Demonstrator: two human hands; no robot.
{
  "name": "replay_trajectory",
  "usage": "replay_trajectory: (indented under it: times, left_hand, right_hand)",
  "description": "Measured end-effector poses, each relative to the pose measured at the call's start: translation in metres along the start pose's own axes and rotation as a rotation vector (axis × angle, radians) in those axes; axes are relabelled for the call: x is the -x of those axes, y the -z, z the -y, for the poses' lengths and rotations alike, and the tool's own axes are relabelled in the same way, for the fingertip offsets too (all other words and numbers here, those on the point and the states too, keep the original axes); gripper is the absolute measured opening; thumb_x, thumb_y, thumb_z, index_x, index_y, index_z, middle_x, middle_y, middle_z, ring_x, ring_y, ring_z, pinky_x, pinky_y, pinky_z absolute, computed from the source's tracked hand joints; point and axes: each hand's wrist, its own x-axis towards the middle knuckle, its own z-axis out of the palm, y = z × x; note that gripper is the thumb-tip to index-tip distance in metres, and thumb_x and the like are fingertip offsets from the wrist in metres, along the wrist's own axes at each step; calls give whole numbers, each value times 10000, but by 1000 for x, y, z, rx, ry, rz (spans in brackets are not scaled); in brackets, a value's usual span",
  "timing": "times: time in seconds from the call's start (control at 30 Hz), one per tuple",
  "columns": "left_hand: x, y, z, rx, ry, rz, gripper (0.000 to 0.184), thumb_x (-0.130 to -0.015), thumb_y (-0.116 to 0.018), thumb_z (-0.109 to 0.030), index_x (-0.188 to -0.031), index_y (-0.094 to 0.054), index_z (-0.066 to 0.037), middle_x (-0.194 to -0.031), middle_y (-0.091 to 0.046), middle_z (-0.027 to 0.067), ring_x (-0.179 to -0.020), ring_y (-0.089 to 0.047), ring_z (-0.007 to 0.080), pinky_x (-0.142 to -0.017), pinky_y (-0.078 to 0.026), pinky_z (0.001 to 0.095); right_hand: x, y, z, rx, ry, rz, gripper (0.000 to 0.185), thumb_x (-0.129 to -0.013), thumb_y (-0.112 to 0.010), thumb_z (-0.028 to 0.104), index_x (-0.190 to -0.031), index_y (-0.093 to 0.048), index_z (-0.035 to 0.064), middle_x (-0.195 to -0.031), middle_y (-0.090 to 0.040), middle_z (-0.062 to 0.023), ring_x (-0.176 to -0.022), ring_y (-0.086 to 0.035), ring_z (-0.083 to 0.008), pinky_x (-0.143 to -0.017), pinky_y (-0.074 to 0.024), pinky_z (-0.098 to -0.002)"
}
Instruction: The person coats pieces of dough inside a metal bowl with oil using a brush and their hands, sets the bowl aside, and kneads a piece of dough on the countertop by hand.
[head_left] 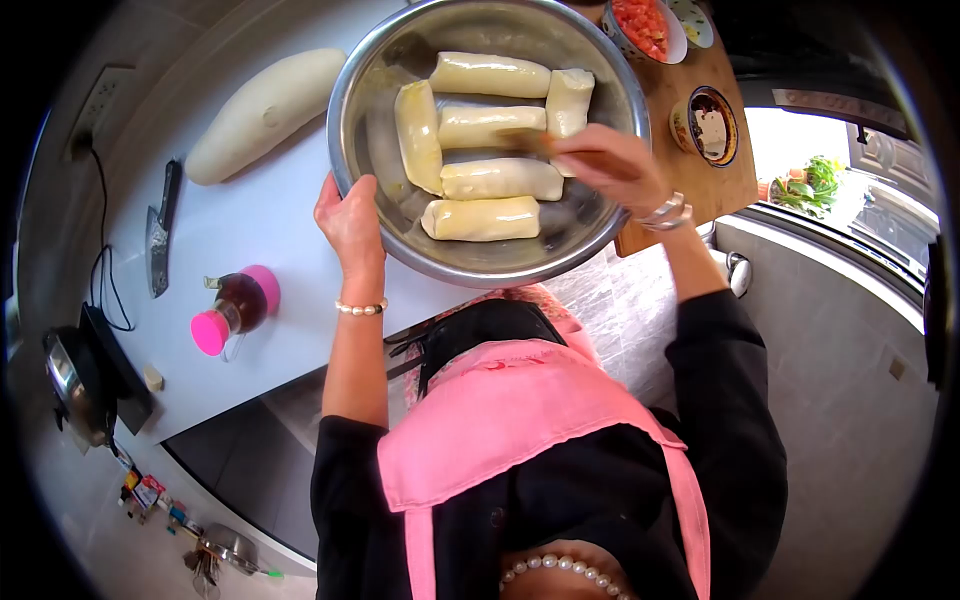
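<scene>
Steel bowl (572,238), left hand (352,225) gripping its rim: I see 6 dough rolls (500,181), 4 crosswise, left of the nearer right hand (615,165), grasping a blurred brush (525,140).

six glossy pale rolls (500,180) lie in a metal bowl (480,262).

Silver-grey bowl (337,125) with cream dough rolls (502,180), glossed yellow in patches, and a blurred brown tool (528,140). White worktop (300,230): toward its wall-side edge, a plain off-white dough log (262,118) and a knife (159,235) with black handle and grey blade, smeared pale; nearer its front edge, a dark brown bottle (240,305) with bright pink cap and base. Tan wooden board (690,195): at its far edge, bright red pieces (642,25); near its right edge, a dark-rimmed crock (681,128); also, plain pink apron (540,400), black sleeves (725,380).
</scene>
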Motion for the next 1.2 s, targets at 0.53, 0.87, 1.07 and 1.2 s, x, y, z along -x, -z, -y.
replay_trajectory:
  times: [0.53, 0.87, 1.07, 1.2]
  left_hand:
    - [-3, 2, 5, -52, -17, 3, 225, -728, -532, -12, -923, -614, 64, -799, -600, 22, -705, -478, 91, -672, -419, 232]
    - [-5, 3, 9, -3, -57, 22, 199, -734, -536, -16, -899, -611, 65, -782, -590, 10, -687, -463, 80, -639, -407, 227]
    - [-4, 4, 8, 32, -68, 25, 161, -735, -534, -17, -859, -606, 55, -741, -568, -5, -664, -440, 71, -611, -390, 220]
    - [-3, 4, 7, -24, -54, 26, 121, -729, -532, -19, -814, -591, 43, -705, -539, -16, -644, -409, 63, -588, -373, 222]
  right_hand:
    - [-26, 18, 16, -46, -80, -248, 99, -796, -678, 48, -893, -659, 35, -838, -637, 26, -718, -574, -55, -677, -487, -212]
    - [-5, 27, 23, 130, -347, -356, 100, -789, -693, 151, -809, -663, 58, -696, -644, 27, -633, -564, -25, -593, -470, -202]
    - [10, 37, 64, -5, -354, -430, 97, -796, -662, 122, -796, -653, 26, -690, -651, -8, -616, -588, -40, -567, -470, -192]
    - [2, 18, 43, 108, -556, -326, 112, -798, -665, 124, -765, -631, 23, -663, -649, -16, -525, -548, -31, -478, -442, -191]
